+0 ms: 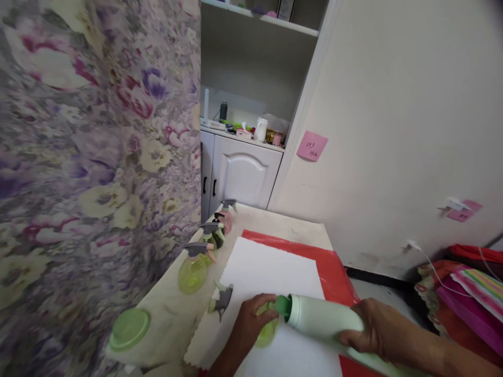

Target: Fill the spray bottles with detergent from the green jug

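Note:
My left hand point(257, 317) wraps round the neck of a small see-through bottle point(267, 332) with yellow-green tint, which stands over the white sheet. My right hand point(371, 327) grips a large pale green bottle point(326, 317), tipped nearly onto its side. Its darker green spout point(282, 305) points left and meets the small bottle's mouth, close to my left fingers. Whether any liquid is flowing cannot be seen. A loose grey and green spray head point(222, 301) lies on the sheet left of my left hand. Nearer the table's left corner is a round green lid point(129, 329).
Several bottles line the table's left edge, among them a yellow spray bottle point(193, 273) and a pink one point(226, 220). A white scalloped sheet point(275, 267) covers red plastic point(334, 269). Floral wallpaper point(98, 157) rises at left, a white cabinet point(245, 173) behind.

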A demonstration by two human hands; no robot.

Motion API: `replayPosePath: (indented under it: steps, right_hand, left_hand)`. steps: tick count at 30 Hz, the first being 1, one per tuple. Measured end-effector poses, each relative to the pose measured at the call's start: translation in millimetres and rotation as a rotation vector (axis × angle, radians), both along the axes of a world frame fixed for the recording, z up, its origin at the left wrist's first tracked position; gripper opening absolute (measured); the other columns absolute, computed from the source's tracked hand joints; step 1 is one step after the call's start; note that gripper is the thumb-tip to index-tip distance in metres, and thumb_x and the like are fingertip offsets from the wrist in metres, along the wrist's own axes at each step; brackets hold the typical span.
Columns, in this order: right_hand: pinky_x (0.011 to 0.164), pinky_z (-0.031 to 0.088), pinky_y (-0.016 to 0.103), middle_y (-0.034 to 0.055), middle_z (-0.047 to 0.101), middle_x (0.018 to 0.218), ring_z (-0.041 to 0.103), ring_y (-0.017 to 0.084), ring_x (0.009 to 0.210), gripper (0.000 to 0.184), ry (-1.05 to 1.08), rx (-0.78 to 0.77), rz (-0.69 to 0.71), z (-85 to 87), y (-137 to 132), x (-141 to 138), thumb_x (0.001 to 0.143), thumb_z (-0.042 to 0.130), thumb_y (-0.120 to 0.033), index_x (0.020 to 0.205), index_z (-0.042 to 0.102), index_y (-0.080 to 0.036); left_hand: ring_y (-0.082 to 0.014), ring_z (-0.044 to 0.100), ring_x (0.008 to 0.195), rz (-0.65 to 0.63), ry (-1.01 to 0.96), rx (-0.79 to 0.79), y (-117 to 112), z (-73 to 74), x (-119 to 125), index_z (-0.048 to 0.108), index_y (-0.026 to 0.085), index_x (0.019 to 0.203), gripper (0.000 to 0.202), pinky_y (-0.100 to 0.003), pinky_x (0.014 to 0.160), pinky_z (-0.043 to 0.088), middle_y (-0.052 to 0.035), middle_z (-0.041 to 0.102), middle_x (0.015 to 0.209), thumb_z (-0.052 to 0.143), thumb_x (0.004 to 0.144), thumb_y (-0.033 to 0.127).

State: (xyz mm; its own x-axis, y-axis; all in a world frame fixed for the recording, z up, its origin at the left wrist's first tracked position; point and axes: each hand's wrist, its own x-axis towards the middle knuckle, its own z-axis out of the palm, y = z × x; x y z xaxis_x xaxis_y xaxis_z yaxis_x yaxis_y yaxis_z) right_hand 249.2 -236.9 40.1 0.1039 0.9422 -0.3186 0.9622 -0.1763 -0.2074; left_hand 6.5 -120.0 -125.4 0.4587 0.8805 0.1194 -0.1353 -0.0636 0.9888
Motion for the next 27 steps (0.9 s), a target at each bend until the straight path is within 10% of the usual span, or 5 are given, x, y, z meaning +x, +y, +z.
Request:
replayPosePath:
  steps: [27]
  right_hand:
    - [0.046, 0.029, 0.022, 0.0036, 0.072, 0.064, 0.059, 0.014, 0.055, 0.049, 0.005, 0.027, 0.025, 0.0, -1.0, 1.6, 0.073, 0.058, -0.065, 0.068, 0.065, -0.017]
  left_hand:
    - [-0.0245, 0.067, 0.095, 0.007, 0.013, -0.010, -0.9, 1.3, 0.4, 0.076, 0.021, 0.092, 0.027, -0.031, 0.087, 0.050, -0.0039, 0.077, 0.096, 0.070, 0.065, 0.020]
